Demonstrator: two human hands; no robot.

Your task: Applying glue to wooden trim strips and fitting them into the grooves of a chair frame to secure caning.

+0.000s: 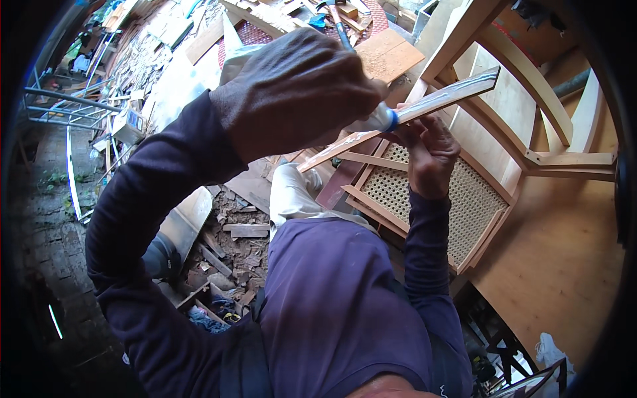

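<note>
My left hand (295,93) is wrapped round a white squeeze bottle (377,121) with a blue tip, mostly hidden by the fingers. The tip points down onto a narrow wooden strip (454,95). White glue lines its upper face, thickest toward the far right end. My right hand (432,156) grips the strip from below near its middle, fingers curled round it, and holds it tilted up to the right. Beneath lies a woven cane panel (461,199) in a wooden frame, with loose thin strips (378,160) along its edge.
A wooden chair frame (524,79) with curved rails stands at the right, beside a plywood surface (551,245). A hammer (342,30) lies among wood offcuts at the far side. Wood scraps and chips (245,232) cover the floor on the left, near a metal rack (66,99).
</note>
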